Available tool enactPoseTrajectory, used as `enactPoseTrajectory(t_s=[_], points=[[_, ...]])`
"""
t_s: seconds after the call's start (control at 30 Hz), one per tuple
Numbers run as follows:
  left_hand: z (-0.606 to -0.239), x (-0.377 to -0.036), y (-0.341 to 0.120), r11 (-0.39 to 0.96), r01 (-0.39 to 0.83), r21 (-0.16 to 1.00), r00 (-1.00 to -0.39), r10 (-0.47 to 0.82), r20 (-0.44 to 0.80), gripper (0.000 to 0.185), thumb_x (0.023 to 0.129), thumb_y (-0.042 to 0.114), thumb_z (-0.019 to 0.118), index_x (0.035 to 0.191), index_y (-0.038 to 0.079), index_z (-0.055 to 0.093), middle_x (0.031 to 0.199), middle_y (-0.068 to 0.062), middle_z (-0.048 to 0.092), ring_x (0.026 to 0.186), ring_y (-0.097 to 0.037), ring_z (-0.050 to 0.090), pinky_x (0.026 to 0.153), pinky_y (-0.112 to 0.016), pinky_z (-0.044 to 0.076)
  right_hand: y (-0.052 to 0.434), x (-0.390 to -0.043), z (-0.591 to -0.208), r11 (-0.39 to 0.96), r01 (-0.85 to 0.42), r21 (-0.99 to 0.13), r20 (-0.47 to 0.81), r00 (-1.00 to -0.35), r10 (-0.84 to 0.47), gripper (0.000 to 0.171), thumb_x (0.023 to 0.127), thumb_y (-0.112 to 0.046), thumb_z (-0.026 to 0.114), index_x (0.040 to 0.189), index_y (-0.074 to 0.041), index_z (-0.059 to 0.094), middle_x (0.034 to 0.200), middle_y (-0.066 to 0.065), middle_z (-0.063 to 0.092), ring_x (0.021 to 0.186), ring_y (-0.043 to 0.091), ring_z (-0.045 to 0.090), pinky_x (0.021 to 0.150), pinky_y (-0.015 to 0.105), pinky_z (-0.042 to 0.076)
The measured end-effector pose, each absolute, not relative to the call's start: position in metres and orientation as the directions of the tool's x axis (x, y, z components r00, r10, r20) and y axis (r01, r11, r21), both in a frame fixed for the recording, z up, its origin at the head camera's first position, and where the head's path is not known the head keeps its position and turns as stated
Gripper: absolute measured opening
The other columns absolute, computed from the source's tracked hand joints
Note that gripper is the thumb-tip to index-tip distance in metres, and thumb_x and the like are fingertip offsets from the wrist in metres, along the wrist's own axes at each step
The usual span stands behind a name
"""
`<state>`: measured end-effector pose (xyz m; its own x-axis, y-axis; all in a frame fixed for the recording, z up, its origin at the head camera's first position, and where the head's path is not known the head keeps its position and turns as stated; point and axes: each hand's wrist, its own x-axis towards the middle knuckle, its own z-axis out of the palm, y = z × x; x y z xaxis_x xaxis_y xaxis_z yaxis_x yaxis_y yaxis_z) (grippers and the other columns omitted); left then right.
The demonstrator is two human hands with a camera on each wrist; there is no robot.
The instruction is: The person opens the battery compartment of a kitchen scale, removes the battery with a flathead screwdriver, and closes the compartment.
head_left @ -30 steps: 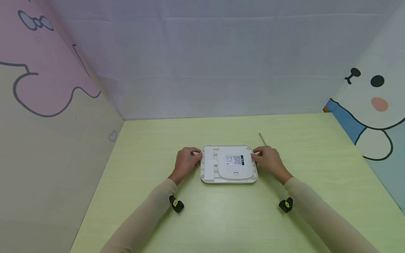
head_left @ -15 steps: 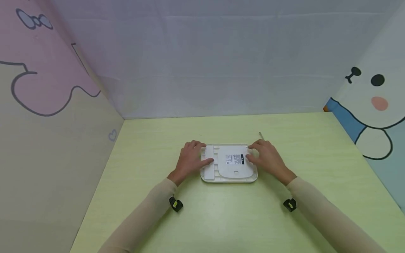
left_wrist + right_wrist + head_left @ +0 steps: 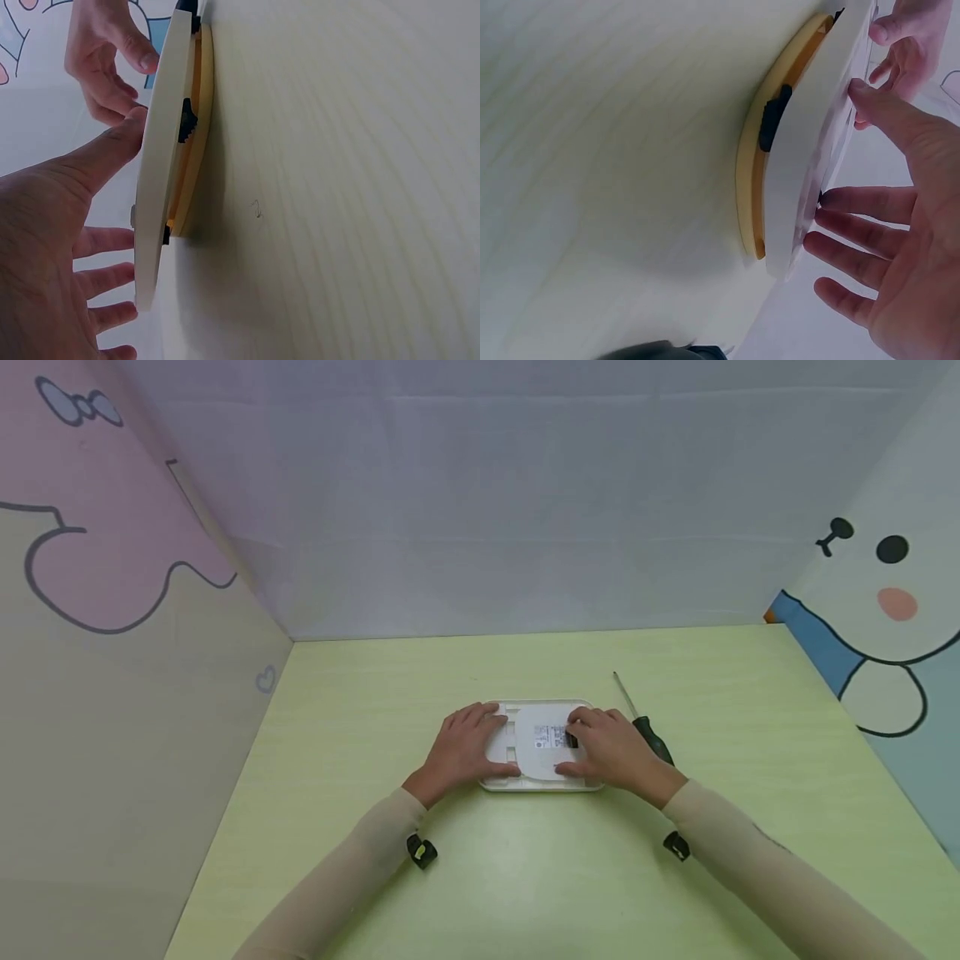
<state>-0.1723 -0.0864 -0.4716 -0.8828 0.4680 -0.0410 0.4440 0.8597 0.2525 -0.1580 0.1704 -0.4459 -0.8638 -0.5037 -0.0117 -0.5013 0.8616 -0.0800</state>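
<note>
A flat white device [image 3: 542,758] with rounded corners lies on the table, its labelled underside up. Both wrist views show its white body [image 3: 161,142] standing over a pale yellow rounded part [image 3: 748,165], with black tabs between the two. My left hand [image 3: 471,745] rests on the device's left part, thumb and fingertips touching the top with the fingers spread. From the right, my right hand [image 3: 611,750] touches the panel around the label, its fingers loosely bent and partly covering it. Just beyond my right hand lies a screwdriver [image 3: 649,737] with a dark green handle, its tip pointing away.
The light wood table [image 3: 480,868] stretches around the device. A pale cloth wall [image 3: 480,518] closes off the back. Side panels with cartoon drawings stand at the left [image 3: 112,760] and right [image 3: 892,693].
Both hands have moved from the device's side edges inward over its top, fingers spreading onto it. More of the screwdriver now shows past my right hand. The device has hardly moved.
</note>
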Motion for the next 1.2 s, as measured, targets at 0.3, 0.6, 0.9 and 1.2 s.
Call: enactPoseTrajectory(t_s=[0.3,0.6,0.9,1.2], points=[[-0.476,-0.174,-0.087,0.854,0.449,0.263,-0.882,0.471,-0.024,0.089,0.071,0.075,0.068,0.141,0.022,0.051,0.153,0.001,0.039,0.143,-0.024,0.032,0.112,-0.047,0.032,0.172,-0.162,-0.446,0.814,-0.581,-0.009,0.002,-0.814,-0.581,0.062,0.077,-0.060,0.073,0.100,-0.003,0.072,0.109,0.008,0.063,0.098,0.025,0.061,0.098,0.045,0.047],[-0.478,-0.172,-0.086,0.846,0.464,0.261,-0.876,0.482,-0.007,0.089,0.071,0.075,0.068,0.140,0.021,0.051,0.152,0.000,0.040,0.142,-0.025,0.035,0.111,-0.047,0.034,0.179,-0.161,-0.455,0.726,-0.682,0.087,0.148,-0.712,-0.686,0.058,0.079,-0.060,0.072,0.091,-0.003,0.072,0.097,0.006,0.064,0.080,0.022,0.058,0.078,0.035,0.052],[-0.479,-0.173,-0.087,0.848,0.469,0.247,-0.876,0.483,0.005,0.089,0.071,0.076,0.067,0.140,0.022,0.051,0.152,0.001,0.040,0.141,-0.024,0.035,0.110,-0.046,0.035,0.181,-0.160,-0.458,0.672,-0.712,0.206,0.224,-0.634,-0.740,0.060,0.080,-0.059,0.070,0.092,0.000,0.073,0.094,0.009,0.066,0.076,0.025,0.059,0.078,0.036,0.053],[-0.477,-0.173,-0.088,0.851,0.469,0.238,-0.876,0.483,-0.001,0.088,0.071,0.075,0.068,0.140,0.022,0.052,0.152,0.000,0.041,0.141,-0.024,0.036,0.110,-0.046,0.036,0.178,-0.158,-0.464,0.636,-0.722,0.272,0.237,-0.590,-0.772,0.054,0.084,-0.050,0.065,0.090,0.003,0.072,0.091,0.013,0.066,0.080,0.029,0.065,0.093,0.045,0.052]])
